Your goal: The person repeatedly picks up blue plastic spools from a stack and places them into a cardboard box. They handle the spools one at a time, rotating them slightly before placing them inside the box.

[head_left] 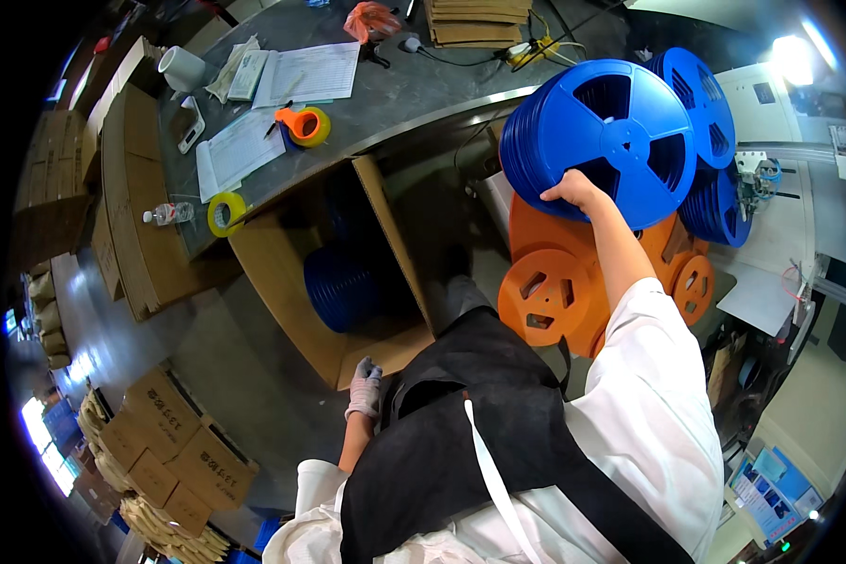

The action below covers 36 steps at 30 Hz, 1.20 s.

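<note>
We see the right hand (575, 191) grasping blue reels (622, 141), presumably for steadiness, the left hand (365, 388) (gloved, grip unclear) beside the open carton (274, 287).

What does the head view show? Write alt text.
A person's bare right hand grasps a stack of round blue plastic reels near orange plastic reels. The grey-gloved left hand is beside an open brown cardboard box holding more blue reels.
</note>
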{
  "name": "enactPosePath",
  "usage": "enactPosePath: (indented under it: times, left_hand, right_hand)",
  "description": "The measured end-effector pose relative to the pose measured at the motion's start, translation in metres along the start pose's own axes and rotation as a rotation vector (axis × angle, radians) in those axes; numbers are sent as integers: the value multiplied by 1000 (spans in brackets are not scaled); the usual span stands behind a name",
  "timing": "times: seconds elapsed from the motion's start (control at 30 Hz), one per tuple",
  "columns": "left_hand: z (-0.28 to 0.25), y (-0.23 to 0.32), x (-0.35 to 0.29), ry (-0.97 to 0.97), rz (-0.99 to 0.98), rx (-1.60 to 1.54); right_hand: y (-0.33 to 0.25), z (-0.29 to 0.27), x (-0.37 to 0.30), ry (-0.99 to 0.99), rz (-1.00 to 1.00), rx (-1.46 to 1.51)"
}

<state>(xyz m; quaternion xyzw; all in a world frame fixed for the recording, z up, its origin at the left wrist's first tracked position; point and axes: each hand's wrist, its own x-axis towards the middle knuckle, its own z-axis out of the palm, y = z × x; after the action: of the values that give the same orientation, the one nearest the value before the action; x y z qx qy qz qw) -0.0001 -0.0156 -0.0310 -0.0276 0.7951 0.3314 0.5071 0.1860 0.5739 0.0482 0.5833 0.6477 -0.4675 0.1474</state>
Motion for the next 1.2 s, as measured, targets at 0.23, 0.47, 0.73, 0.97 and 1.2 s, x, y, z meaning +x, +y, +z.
enactPosePath:
  times: [0.23, 0.47, 0.73, 0.97, 1.2]
  left_hand:
    - [3, -9, 3, -24, 49, -5]
    - [-3, -11, 5, -43, 101, 77]
    - [4, 148, -24, -49, 469, 61]
    - [42, 317, -143, -162, 1600, 784]
    - [-34, 303, -109, -36, 1186, 815]
  right_hand:
    - [-1, 7, -16, -102, 106, 22]
    - [-3, 33, -39, -52, 122, 122]
    - [-18, 80, -156, -120, -113, 409]
    - [-64, 147, -280, -379, -164, 556]
    - [-109, 205, -351, -743, -113, 512]
